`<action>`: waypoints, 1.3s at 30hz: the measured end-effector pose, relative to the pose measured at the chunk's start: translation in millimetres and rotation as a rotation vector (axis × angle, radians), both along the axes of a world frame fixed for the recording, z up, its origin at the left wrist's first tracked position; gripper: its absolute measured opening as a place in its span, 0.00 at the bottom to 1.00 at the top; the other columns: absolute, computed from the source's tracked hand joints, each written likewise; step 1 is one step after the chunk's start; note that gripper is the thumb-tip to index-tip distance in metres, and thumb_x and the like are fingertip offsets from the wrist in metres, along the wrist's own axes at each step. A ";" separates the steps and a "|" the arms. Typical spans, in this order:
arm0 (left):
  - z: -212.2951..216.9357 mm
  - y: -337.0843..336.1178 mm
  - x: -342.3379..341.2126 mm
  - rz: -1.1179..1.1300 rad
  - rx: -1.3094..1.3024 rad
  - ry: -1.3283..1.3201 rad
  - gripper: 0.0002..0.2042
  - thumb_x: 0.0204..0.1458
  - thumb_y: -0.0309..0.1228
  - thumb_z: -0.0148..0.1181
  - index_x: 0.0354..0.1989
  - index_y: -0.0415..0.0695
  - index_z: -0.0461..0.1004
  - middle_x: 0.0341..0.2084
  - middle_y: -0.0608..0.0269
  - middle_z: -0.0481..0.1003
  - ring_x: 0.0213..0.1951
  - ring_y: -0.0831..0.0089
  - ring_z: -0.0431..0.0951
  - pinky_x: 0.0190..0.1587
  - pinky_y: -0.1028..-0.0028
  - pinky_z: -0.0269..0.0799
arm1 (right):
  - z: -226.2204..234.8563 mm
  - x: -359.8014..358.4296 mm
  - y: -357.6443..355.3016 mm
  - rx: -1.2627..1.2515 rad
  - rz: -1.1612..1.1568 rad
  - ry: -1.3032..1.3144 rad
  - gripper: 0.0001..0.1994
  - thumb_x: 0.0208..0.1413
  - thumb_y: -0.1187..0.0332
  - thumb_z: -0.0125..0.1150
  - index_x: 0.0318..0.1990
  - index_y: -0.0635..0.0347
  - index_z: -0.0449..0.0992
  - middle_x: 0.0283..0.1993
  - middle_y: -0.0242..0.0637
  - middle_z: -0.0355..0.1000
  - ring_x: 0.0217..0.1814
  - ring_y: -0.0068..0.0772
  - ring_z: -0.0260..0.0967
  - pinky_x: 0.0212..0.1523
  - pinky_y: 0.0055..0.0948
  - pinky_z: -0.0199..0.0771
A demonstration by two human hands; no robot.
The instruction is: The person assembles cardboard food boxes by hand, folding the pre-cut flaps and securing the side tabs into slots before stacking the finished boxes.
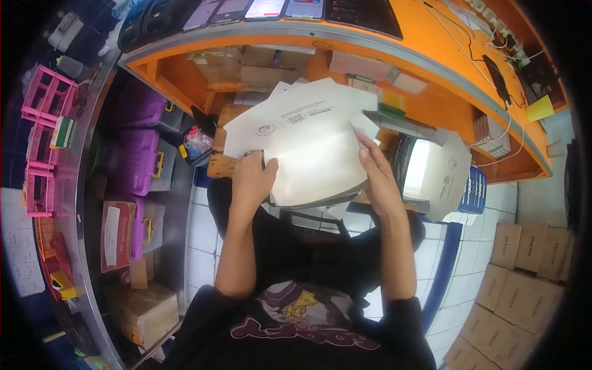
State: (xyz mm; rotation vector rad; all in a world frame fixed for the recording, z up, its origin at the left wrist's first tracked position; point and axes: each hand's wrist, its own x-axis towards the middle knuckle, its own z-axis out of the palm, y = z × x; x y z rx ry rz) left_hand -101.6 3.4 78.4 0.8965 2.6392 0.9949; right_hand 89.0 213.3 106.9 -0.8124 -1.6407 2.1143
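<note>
A thick stack of white printed paper sheets lies in front of me, its upper sheets fanned out toward the far side. A printed round emblem and a square code show on the fanned part. My left hand is closed round the stack's left edge, thumb on top; its other fingers are partly hidden. Against the right edge rests my right hand, fingers stretched out along the sheets. To the right of it sits a second stack of similar printed sheets, with a bright glossy area on top.
An orange desk with several phones and a tablet stands ahead, its shelf holding paper packs. Purple-lidded bins and cardboard boxes fill the left rack. Stacked brown boxes stand right, on white floor tiles. Cables hang at the right.
</note>
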 end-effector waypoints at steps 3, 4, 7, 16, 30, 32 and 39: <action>12.0 6.2 1.7 0.050 -0.150 -0.121 0.21 0.59 0.44 0.61 0.36 0.31 0.80 0.29 0.38 0.79 0.36 0.39 0.79 0.42 0.53 0.73 | -12.1 -2.1 2.6 -0.066 -0.026 -0.062 0.27 0.73 0.50 0.50 0.66 0.66 0.70 0.58 0.41 0.74 0.60 0.29 0.71 0.62 0.30 0.69; 8.0 5.7 4.8 0.112 -0.034 -0.140 0.21 0.60 0.44 0.61 0.35 0.31 0.80 0.29 0.40 0.80 0.36 0.44 0.81 0.42 0.55 0.74 | -16.4 -2.2 3.6 -0.087 -0.040 -0.068 0.26 0.73 0.52 0.50 0.64 0.67 0.72 0.56 0.40 0.75 0.58 0.27 0.71 0.59 0.28 0.70; -3.8 -1.7 24.6 0.264 0.263 -0.259 0.21 0.65 0.43 0.57 0.38 0.32 0.81 0.31 0.48 0.82 0.36 0.58 0.82 0.43 0.62 0.74 | -19.8 -4.2 2.1 0.117 0.007 -0.232 0.25 0.71 0.50 0.50 0.58 0.63 0.78 0.53 0.46 0.78 0.54 0.37 0.73 0.57 0.35 0.69; 0.6 10.8 83.1 0.324 0.847 -0.824 0.24 0.72 0.36 0.48 0.69 0.29 0.64 0.63 0.53 0.72 0.63 0.68 0.72 0.65 0.71 0.64 | -27.2 -15.7 29.3 0.255 0.128 -0.349 0.23 0.71 0.61 0.51 0.64 0.73 0.71 0.57 0.46 0.76 0.57 0.31 0.72 0.57 0.27 0.70; -13.9 14.6 74.9 0.370 1.042 -0.963 0.24 0.69 0.30 0.51 0.69 0.28 0.64 0.62 0.50 0.72 0.61 0.67 0.73 0.64 0.71 0.67 | 32.5 0.1 41.4 -0.133 0.278 -0.403 0.30 0.67 0.70 0.53 0.76 0.57 0.59 0.51 0.40 0.77 0.33 0.18 0.65 0.27 0.20 0.62; -12.3 12.1 73.1 0.422 1.008 -0.914 0.22 0.68 0.30 0.54 0.66 0.29 0.67 0.60 0.51 0.74 0.59 0.68 0.74 0.62 0.71 0.68 | 28.0 -12.3 42.7 -0.046 0.323 -0.459 0.30 0.67 0.70 0.53 0.76 0.56 0.59 0.46 0.36 0.78 0.29 0.15 0.62 0.24 0.19 0.59; -14.9 14.1 62.4 0.532 0.906 -0.792 0.15 0.64 0.33 0.63 0.51 0.34 0.77 0.45 0.59 0.79 0.47 0.74 0.76 0.52 0.74 0.71 | 9.3 -30.2 56.3 0.018 0.332 -0.569 0.20 0.72 0.57 0.51 0.58 0.65 0.74 0.43 0.42 0.80 0.35 0.31 0.78 0.34 0.30 0.78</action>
